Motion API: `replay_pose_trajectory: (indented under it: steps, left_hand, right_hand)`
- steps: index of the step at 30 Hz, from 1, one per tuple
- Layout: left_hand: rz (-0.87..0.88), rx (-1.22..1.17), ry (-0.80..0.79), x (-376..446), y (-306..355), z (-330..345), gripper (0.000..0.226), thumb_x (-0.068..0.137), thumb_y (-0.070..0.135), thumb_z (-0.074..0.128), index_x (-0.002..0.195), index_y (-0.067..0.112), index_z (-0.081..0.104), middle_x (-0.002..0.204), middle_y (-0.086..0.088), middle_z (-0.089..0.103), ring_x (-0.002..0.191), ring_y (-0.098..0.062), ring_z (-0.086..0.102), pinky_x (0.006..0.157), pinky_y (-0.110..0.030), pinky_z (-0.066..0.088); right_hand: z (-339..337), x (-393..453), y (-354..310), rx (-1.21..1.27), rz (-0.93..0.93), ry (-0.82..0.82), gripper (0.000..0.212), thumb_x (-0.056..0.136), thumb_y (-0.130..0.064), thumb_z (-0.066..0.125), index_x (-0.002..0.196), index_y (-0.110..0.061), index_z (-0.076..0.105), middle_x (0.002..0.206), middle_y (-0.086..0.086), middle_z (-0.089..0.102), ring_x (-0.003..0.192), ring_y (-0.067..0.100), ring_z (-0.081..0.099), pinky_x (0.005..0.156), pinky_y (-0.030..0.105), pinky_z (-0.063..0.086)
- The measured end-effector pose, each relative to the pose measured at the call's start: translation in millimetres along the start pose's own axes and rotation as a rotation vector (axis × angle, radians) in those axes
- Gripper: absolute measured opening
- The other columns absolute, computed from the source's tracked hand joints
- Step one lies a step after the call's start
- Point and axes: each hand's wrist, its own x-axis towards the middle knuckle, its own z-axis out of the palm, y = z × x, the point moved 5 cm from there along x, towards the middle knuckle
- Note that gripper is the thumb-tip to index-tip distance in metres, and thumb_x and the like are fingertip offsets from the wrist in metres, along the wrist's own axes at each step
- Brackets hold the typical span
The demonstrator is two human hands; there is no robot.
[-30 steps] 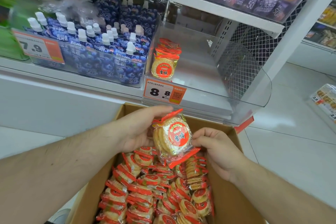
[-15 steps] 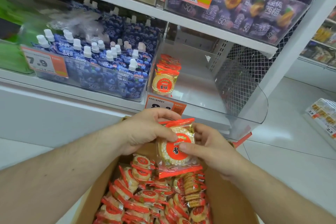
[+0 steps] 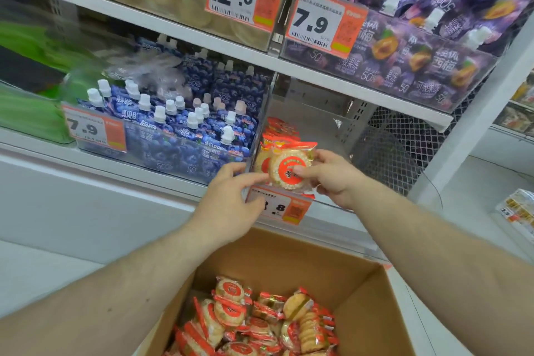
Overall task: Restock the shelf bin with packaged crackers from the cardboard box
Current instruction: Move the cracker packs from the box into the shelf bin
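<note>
— Up from over the cardboard box (image 3: 372, 292) to mid-frame now: cracker pack (image 3: 289, 168), pinched in right hand (image 3: 331, 175) at the shelf bin (image 3: 384, 153) front.

— Left hand (image 3: 231, 199)?

— Fingers relaxed, fingertips touching the pack's left edge. More packs low in frame, inside the box.

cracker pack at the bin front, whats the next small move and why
Probably ease the cracker pack back into the clear bin against the row of packs already standing there, then let go. The right hand pinches it at the bin's front, the left hand touches its edge, and open space lies behind.
</note>
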Motion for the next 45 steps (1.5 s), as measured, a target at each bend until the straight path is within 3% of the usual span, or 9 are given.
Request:
replay_pose_trajectory:
  steps: [11,14,23,31,34,36,40,42,45]
  left_hand:
    - [0.020,-0.089,-0.057,-2.3,1.7,4.4,0.050,0.084,0.006,0.061,0.123,0.037,0.058,0.143,0.007,0.035,0.130,-0.007,0.039,0.107,-0.019,0.035]
    - [0.017,-0.074,-0.044,-2.6,2.3,5.3,0.048,0.084,0.009,0.062,0.122,0.037,0.057,0.143,0.011,0.033,0.118,0.001,0.040,0.095,-0.005,0.026]
    - [0.009,-0.094,-0.024,-4.6,3.9,7.1,0.049,0.084,0.008,0.062,0.124,0.036,0.055,0.142,0.012,0.034,0.109,0.000,0.041,0.090,-0.011,0.037]
    - [0.020,-0.068,0.001,-10.4,2.3,10.7,0.069,0.080,0.008,0.065,0.138,0.039,0.043,0.151,0.008,0.021,0.138,-0.016,0.031,0.110,-0.035,0.039]
    - [0.209,0.110,0.231,-17.9,10.9,3.4,0.066,0.069,0.009,0.069,0.124,0.030,0.039,0.123,0.006,0.024,0.118,-0.021,0.037,0.100,-0.040,0.043]
    - [0.349,0.148,0.283,-24.3,19.7,2.2,0.046,0.068,0.009,0.068,0.102,0.024,0.040,0.104,0.007,0.031,0.094,-0.015,0.042,0.082,-0.032,0.044]
    - [0.298,0.197,-0.229,-33.6,18.0,31.3,0.028,0.078,0.016,0.059,0.077,0.032,0.037,0.080,0.012,0.048,0.073,-0.010,0.048,0.066,-0.029,0.043]
    - [0.223,0.342,-0.544,-40.5,1.9,52.3,0.027,0.078,0.017,0.059,0.074,0.033,0.037,0.078,0.012,0.049,0.077,-0.014,0.051,0.067,-0.027,0.043]
    - [0.066,0.557,-0.860,-53.4,-30.1,68.6,0.013,0.084,0.024,0.059,0.093,0.030,0.051,0.090,0.012,0.055,0.086,-0.015,0.054,0.074,-0.025,0.045]
  right_hand:
    - [40.0,36.5,-3.3,-0.433,0.063,0.021,0.044,0.061,-0.015,0.091,0.095,-0.015,0.064,0.084,0.004,0.071,0.077,0.019,0.069,0.058,0.030,0.056]
    - [42.0,48.5,-3.0,-0.430,0.069,0.070,0.070,0.050,-0.018,0.094,0.110,-0.017,0.059,0.093,0.005,0.071,0.079,0.022,0.070,0.053,0.033,0.059]
    - [42.5,40.1,-0.6,-0.356,0.121,0.042,0.091,0.061,-0.012,0.090,0.132,-0.017,0.034,0.107,0.006,0.064,0.090,0.021,0.066,0.062,0.031,0.057]
    - [35.3,22.1,-0.4,-0.345,0.198,0.024,0.113,0.073,-0.008,0.084,0.152,-0.021,0.004,0.119,0.012,0.062,0.095,0.023,0.065,0.064,0.031,0.053]
    - [24.2,2.6,-16.5,-0.461,0.116,0.113,0.113,0.076,-0.019,0.083,0.155,-0.019,0.002,0.126,0.011,0.056,0.106,0.028,0.062,0.081,0.037,0.055]
    - [14.4,-21.1,-31.2,-0.575,-0.172,0.359,0.085,0.082,-0.025,0.073,0.151,-0.016,0.024,0.128,0.007,0.059,0.110,0.025,0.060,0.086,0.032,0.049]
    - [32.0,-107.0,-27.8,-0.539,-1.111,0.623,0.022,0.079,-0.011,0.056,0.097,-0.003,0.066,0.085,0.005,0.064,0.073,0.004,0.045,0.068,0.016,0.037]
    - [48.2,-122.7,11.4,-0.469,-1.178,0.537,0.010,0.076,-0.007,0.057,0.079,-0.003,0.066,0.073,0.004,0.059,0.070,-0.001,0.036,0.066,0.011,0.032]
    - [68.9,-109.3,92.5,-0.435,-0.834,0.437,0.006,0.075,-0.011,0.056,0.074,-0.011,0.062,0.068,-0.009,0.054,0.065,0.000,0.043,0.063,0.013,0.038]
